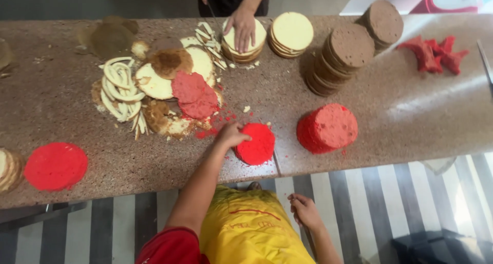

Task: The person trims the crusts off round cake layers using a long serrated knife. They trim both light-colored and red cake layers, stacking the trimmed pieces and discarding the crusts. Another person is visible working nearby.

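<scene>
Far left of the frame, a flat red cake round [55, 166] is lying by itself near the counter's front edge, probably parked out of the way, with a stack of pale layers just peeking in beside it. Upper left-centre, a heap of trimmings [154, 92] is piling up: pale crust strips, brown tops, red scraps, all pushed together so the working spots aren't getting crumbed. Lower centre, the left hand [231, 134] is pressing on the left rim of a small red cake layer [256, 143], fingers curled over its edge, looking like it's steadying or sliding it. The right hand [304, 210] is hanging below the counter, fingers loosely open, holding nothing. Top centre, another person's hand [242, 27] is lying flat on a vanilla stack [243, 40]. Right of centre, a thick red cake stack [327, 128] is sitting below leaning chocolate rounds [341, 58].
</scene>
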